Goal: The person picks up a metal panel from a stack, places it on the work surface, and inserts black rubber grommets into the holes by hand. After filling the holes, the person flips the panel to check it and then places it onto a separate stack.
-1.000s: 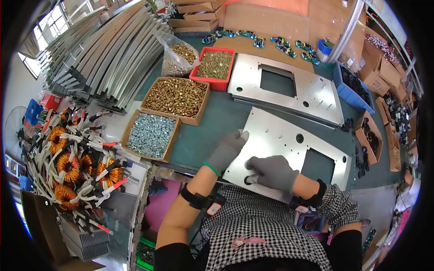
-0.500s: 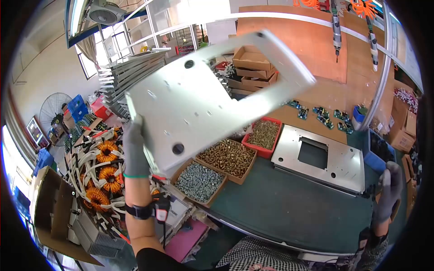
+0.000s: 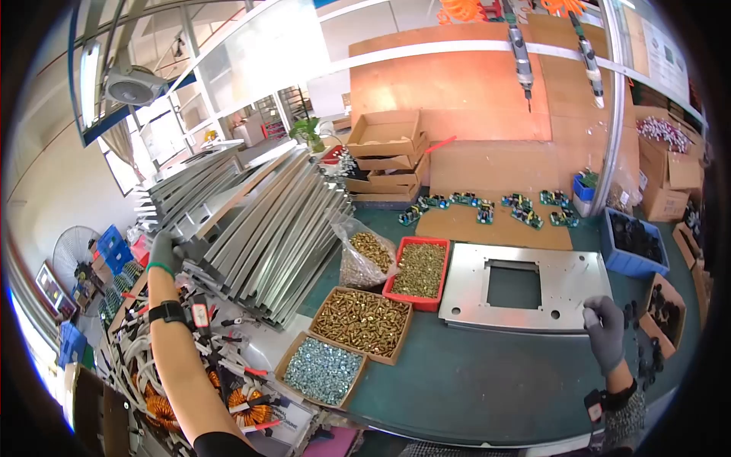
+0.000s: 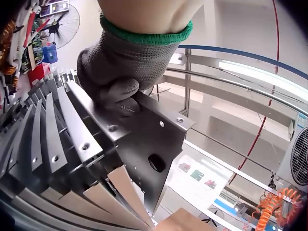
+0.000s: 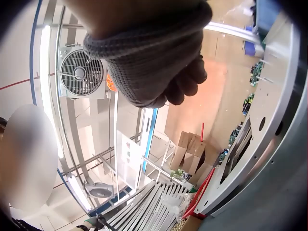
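Observation:
At the far left of the head view, my gloved left hand is at the near end of a tall row of upright metal panels. The left wrist view shows its fingers curled over the bent flange of one metal panel, which has a round hole and a dark inner face. My gloved right hand hangs over the right side of the bench with loosely curled fingers and holds nothing. Just beyond it, a flat metal panel with a square cutout lies on top of another.
Cartons of silver nuts and brass standoffs stand near a red bin of small brass parts. Wired copper coils lie at the left. Several circuit boards sit at the back. Two power screwdrivers hang overhead.
The panel worked on at the bench was lifted by the left hand and carried left to the upright row. The right hand let go and stayed at the right. The head view turned upward.

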